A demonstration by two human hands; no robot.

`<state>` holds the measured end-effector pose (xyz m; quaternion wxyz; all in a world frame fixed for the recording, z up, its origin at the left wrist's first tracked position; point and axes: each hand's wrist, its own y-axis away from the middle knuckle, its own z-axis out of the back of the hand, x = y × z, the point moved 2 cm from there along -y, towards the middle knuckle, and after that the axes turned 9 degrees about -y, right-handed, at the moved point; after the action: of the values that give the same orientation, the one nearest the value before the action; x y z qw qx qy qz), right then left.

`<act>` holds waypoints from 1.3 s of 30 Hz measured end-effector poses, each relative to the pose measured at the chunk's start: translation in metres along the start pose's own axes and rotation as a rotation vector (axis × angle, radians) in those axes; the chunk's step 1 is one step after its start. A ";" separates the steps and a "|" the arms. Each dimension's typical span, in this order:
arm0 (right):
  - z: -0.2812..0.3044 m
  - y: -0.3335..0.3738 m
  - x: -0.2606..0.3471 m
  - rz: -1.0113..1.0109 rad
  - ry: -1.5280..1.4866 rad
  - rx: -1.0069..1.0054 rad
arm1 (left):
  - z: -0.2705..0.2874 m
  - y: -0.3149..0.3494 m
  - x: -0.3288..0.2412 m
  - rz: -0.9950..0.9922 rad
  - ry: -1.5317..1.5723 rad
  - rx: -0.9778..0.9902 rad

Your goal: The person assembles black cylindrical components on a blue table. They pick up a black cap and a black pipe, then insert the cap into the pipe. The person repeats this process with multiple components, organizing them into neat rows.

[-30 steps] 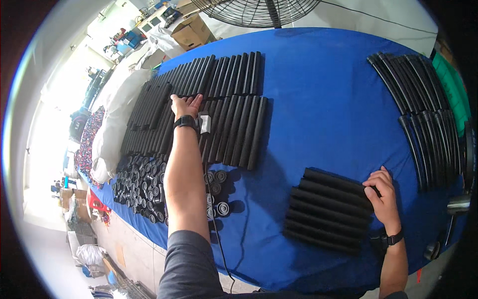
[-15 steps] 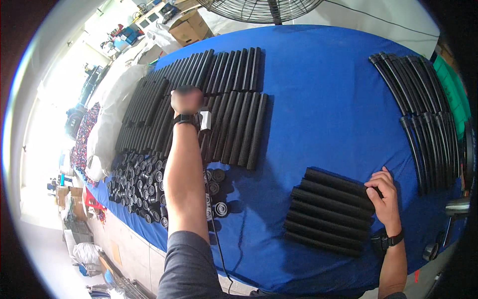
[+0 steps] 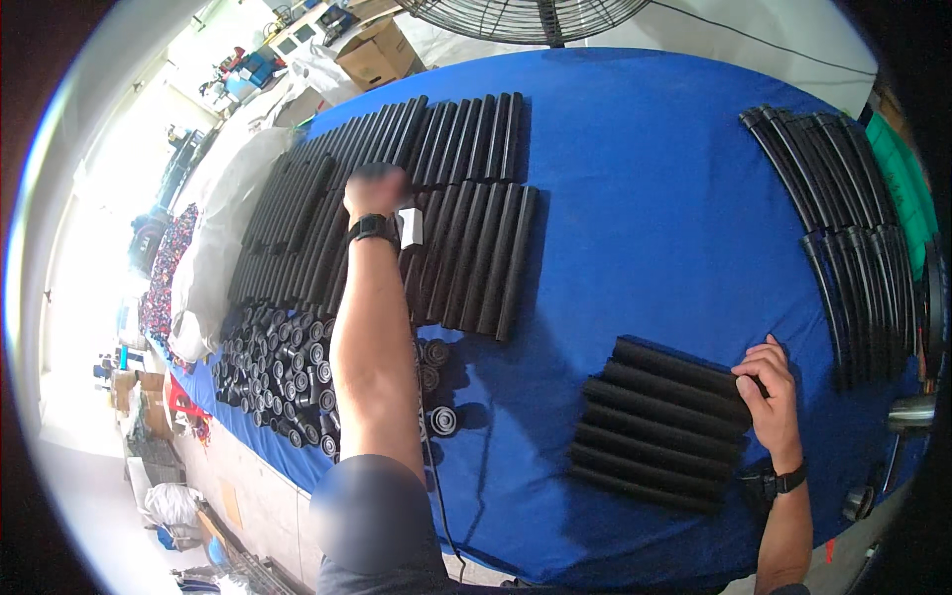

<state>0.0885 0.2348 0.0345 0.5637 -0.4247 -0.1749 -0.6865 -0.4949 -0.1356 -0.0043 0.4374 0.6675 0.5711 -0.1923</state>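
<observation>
My left hand [image 3: 377, 188] is over the rows of black tubes [image 3: 486, 263] on the left half of the table. A blur covers its fingers, so its hold cannot be made out. A small white block [image 3: 409, 227] shows beside its wrist. At the near right, my right hand [image 3: 773, 402] has its thumb and bent fingers around the right end of the top tube in a group of black foam-like tubes [image 3: 654, 426]. These tubes lie side by side, sloping slightly down to the right.
Round black caps [image 3: 288, 372] lie heaped at the near left. Black pipes with collared ends [image 3: 843, 248] stand in two rows at far right, beside a green bin [image 3: 897, 183]. A blue cloth [image 3: 635, 198] covers the table. A fan [image 3: 526, 20] stands beyond; a thin cord [image 3: 443, 516] hangs near my left arm.
The view has shifted very slightly. My left hand stays over the tubes, and my right hand stays at the tube's end with its fingers bent a little more.
</observation>
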 end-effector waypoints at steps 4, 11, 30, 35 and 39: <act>0.001 0.000 0.002 -0.001 0.011 0.003 | -0.009 -0.002 0.008 -0.012 0.095 -0.052; 0.005 0.003 0.000 -0.014 0.038 -0.016 | -0.020 -0.024 0.025 -0.034 0.232 -0.018; 0.003 0.001 -0.006 0.121 -0.024 -0.004 | 0.015 0.040 -0.038 -0.741 -0.983 0.026; 0.009 0.011 -0.018 0.113 -0.031 -0.011 | -0.037 0.161 -0.001 -0.536 -0.941 0.430; 0.006 0.009 -0.018 -0.035 -0.315 -0.164 | -0.047 0.226 0.025 0.042 -0.296 0.552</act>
<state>0.0994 0.2472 0.0215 0.4808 -0.5684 -0.2119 -0.6331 -0.2894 -0.0751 0.0847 0.3220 0.7374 0.4136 -0.4259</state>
